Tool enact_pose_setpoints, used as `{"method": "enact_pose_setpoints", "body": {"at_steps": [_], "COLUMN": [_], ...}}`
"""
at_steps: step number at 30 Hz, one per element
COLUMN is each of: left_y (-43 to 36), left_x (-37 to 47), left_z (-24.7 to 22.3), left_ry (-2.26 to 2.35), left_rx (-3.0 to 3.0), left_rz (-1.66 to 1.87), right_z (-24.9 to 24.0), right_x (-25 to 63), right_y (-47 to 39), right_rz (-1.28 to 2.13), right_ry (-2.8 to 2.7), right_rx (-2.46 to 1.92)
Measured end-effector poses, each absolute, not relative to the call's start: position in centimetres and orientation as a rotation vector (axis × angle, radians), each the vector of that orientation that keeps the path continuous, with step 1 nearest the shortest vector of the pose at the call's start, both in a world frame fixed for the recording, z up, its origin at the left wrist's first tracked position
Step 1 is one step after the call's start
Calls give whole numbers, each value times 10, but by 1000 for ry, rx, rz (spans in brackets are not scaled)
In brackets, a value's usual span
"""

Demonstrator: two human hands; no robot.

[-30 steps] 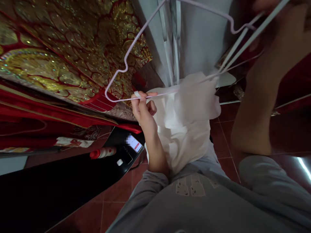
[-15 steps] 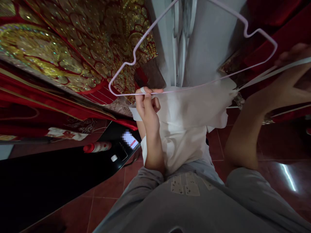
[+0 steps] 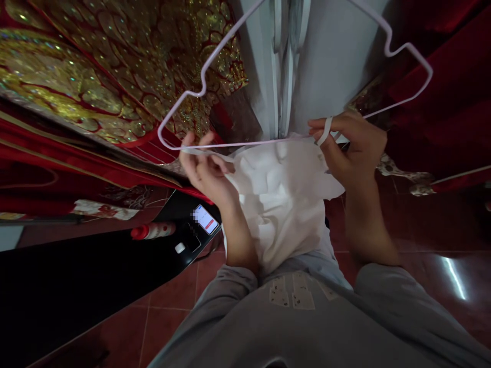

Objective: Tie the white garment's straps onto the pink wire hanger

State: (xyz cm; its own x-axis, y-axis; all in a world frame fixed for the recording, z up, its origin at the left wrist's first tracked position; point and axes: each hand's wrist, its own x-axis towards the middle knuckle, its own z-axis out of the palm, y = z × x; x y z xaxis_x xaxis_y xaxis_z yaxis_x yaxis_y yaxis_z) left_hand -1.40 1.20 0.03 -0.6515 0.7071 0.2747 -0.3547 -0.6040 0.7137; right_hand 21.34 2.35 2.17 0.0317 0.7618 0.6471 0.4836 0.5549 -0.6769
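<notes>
A pale pink wire hanger (image 3: 251, 144) spans the upper middle, its lower bar running above a white cloth garment (image 3: 282, 204) that hangs over my lap. At the hanger's left corner, my left hand (image 3: 209, 174) has its fingers curled about the bar and a thin white strap (image 3: 207, 152) that leads to the cloth. My right hand (image 3: 351, 145) is by the right half of the bar, pinching a white strap loop (image 3: 326, 132) between thumb and forefinger. The hanger's top is cut off by the frame.
Gold-sequined red garments (image 3: 126, 76) hang at the left, dark red cloth (image 3: 441, 97) at the right. Grey-white panels with handles (image 3: 286, 66) stand ahead. A black table (image 3: 95, 276) at lower left bears a red-capped bottle (image 3: 153, 231), a lit phone (image 3: 206, 220) and a small white case (image 3: 180, 248).
My right hand has come in from the far right to the hanger's bar, bringing the strap. My left hand has slid left along the bar to the corner. The hanger has shifted slightly left.
</notes>
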Motion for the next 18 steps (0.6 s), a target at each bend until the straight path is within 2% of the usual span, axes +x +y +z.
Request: {"method": "enact_pose_setpoints", "body": {"at_steps": [3,7,14,18], "left_y": [19,28,33,35], "left_x": [-40,-75,-115,-115], "left_z": [1,1,-6,3], "left_ry": [973,1046,843,791], "left_rx": [638,1058,1330,1471], "left_rz": [2421,2549,2376,2258], "right_z": [20,18,17,16], "right_x": [210,206,210,211], "right_y": [21,19,21,24], "right_rz": [289,229,118,52], "right_ry": [-1616,-1638,-1688,-1681], "right_rx": [-1107,-1039,-874,-925]}}
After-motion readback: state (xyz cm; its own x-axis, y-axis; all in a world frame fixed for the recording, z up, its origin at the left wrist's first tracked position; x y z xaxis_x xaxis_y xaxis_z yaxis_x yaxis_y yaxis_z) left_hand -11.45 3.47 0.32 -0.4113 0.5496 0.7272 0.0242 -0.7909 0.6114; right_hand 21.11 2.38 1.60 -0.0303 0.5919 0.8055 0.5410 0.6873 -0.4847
